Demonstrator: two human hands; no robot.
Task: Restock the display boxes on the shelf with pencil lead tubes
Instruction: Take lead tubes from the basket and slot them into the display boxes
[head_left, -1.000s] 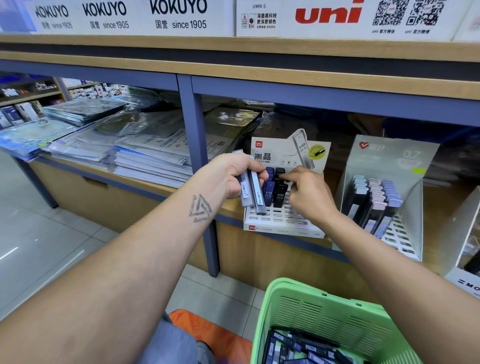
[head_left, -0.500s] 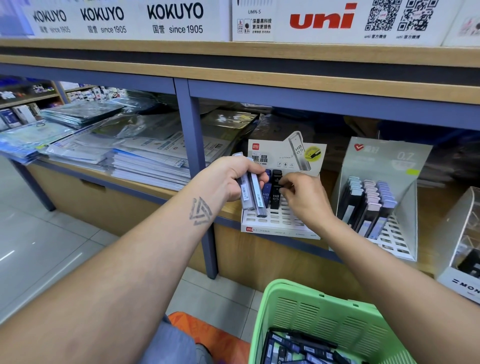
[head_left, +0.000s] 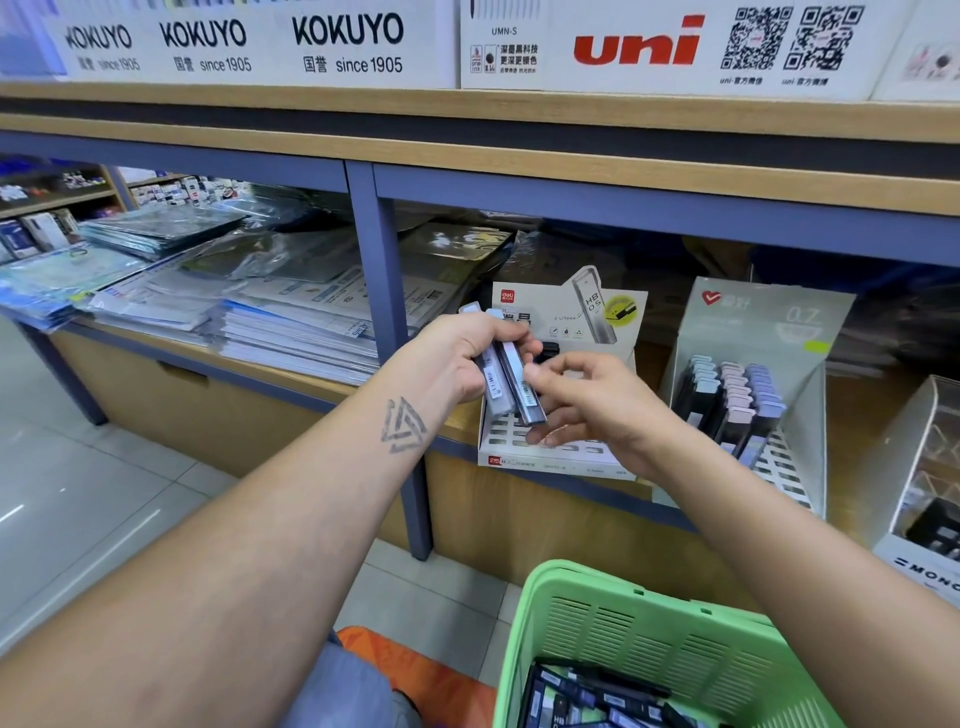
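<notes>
Wooden shelving (head_left: 467, 156), pale tiled floor (head_left: 78, 493)

We see both bare forearms reaching forward, the tattooed left hand (head_left: 457, 358) curled around a bundle of slim grey plastic lead tubes (head_left: 511, 382), the right hand (head_left: 597, 405) beside it with thumb and forefinger nearly meeting at them.

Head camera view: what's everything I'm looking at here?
Lead tubes in hand: a few, grey and clear, gripped by the left hand.
White display box: one, on the shelf behind the hands.
Grey display box: one, right of it, holding rows of pastel-capped tubes.
Green basket: one, bottom right, more tubes inside.
Stacked booklets: several piles, shelf left.
Brand signs: white, along the top.
Left hand: holding the tubes.
Right hand: fingers at the held tubes.
</notes>
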